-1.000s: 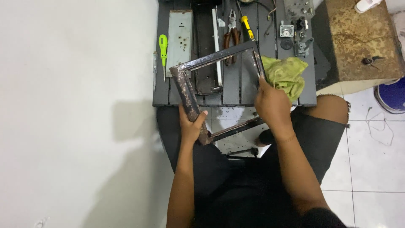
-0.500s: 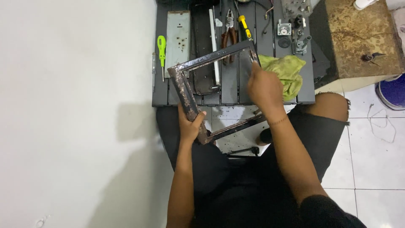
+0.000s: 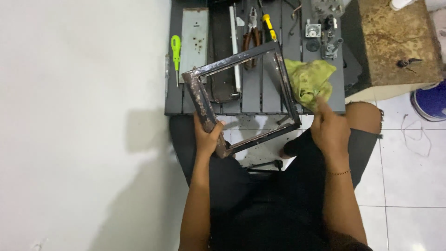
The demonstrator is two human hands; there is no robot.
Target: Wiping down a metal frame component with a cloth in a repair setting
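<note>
My left hand (image 3: 207, 135) grips the left bar of a rusty dark rectangular metal frame (image 3: 200, 99), which is tilted above my lap and the near edge of a dark slatted table (image 3: 272, 93). My right hand (image 3: 329, 128) is off the frame, to its right, with its fingertips on the lower edge of a crumpled yellow-green rag (image 3: 309, 81) that lies on the table. Whether the fingers pinch the rag is not clear.
On the table lie a green-handled screwdriver (image 3: 175, 50), a grey metal plate (image 3: 193, 35), pliers (image 3: 252, 21), a yellow-handled tool (image 3: 269, 26) and small metal parts (image 3: 324, 35). A rusty brown block (image 3: 395, 42) stands at right, a white wall at left, tiled floor below right.
My right hand has let go of the frame's right bar and moved right and down to the rag. The left hand keeps its hold on the frame.
</note>
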